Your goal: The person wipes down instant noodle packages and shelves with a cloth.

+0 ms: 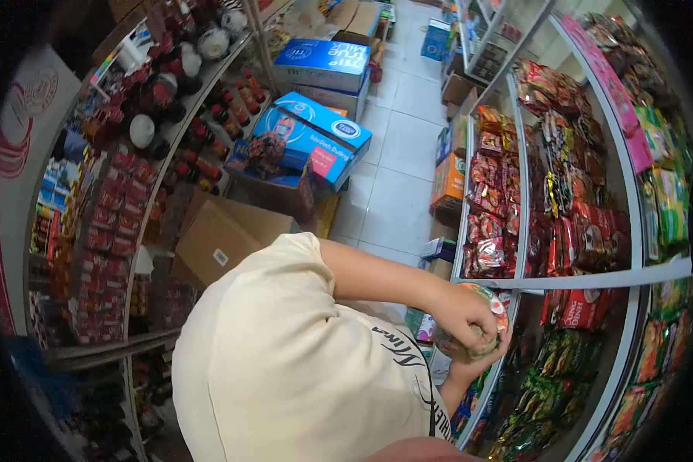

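In front of the cream shirt [285,362], both my hands meet at a round, colourful package [485,295] with orange, green and white print. My left hand [467,319] reaches across from above, its fingers bent and pressed onto the package. From below, my right hand [491,350] cups the far and lower side with curled fingers. Much of the package lies hidden behind the hands, so its exact kind cannot be made out. Shelves of packets stand just beyond the hands.
On the right, metal shelves hold red packets [485,185] and green packets [550,362], with a pale strip [585,279] across. Blue milk cartons [323,61] and an open cardboard box [215,239] stand by the tiled aisle [393,177]. Bottles [227,119] fill the left shelves.
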Demonstrator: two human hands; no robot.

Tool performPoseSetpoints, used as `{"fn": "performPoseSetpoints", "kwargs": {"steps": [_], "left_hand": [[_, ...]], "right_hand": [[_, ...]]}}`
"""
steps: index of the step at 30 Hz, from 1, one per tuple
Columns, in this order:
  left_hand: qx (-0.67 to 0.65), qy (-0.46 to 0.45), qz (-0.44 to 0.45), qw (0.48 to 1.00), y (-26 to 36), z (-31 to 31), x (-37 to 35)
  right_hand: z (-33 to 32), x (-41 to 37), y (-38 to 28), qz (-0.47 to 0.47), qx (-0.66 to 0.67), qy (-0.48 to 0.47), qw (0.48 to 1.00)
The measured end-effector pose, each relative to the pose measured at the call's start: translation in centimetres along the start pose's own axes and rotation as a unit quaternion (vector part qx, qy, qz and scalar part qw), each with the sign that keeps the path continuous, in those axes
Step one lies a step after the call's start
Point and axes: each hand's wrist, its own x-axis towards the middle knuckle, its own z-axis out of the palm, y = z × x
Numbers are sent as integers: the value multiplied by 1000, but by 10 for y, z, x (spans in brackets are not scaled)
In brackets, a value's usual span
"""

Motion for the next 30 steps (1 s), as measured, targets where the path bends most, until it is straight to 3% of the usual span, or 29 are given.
{"fn": "performPoseSetpoints", "kwargs": {"steps": [2, 3, 5, 6, 8, 11, 12, 15, 16, 19, 21, 22, 25, 29, 30], "left_hand": [[85, 92, 7, 992, -9, -11, -17], [65, 162, 12, 984, -21, -16, -25], [97, 299, -108, 943, -41, -24, -43], [-40, 368, -130, 920, -56, -23, -51], [-307, 478, -160, 807, -76, -19, -63], [-418, 514, -116, 740, -62, 8, -66], [-514, 560, -98, 643, -56, 21, -54], [-687, 413, -130, 583, -27, 24, -58], [-680, 329, -127, 642, -53, 38, -64], [-807, 79, 91, 578, -113, 67, -54], [-666, 371, -113, 637, -22, 28, -52], [-688, 377, -42, 618, -30, 18, -53], [-615, 444, 47, 650, -25, -14, -60], [-574, 442, 15, 689, 1, 0, -55], [-581, 388, -43, 714, -12, 7, -58]], "right_hand": [[6, 13, -6, -44, 13, -19, 999], [11, 19, -15, -64, 21, -26, 997], [18, 27, -23, -72, 13, -23, 997], [21, 31, -23, -81, 17, -19, 996], [29, 37, -20, -76, 76, 0, 994], [49, 41, -36, -90, 138, 8, 986], [56, 41, -42, -102, 137, 2, 985], [69, 49, -48, -144, 93, 25, 985], [71, 54, -43, -176, 67, 27, 982], [68, 61, -29, -148, 102, 13, 984], [71, 66, -36, -142, 113, 16, 983], [70, 69, -42, -139, 116, 21, 983], [66, 75, -45, -153, 109, 40, 981], [65, 77, -36, -131, 163, 40, 977], [70, 78, -42, -126, 169, 44, 977]]}}
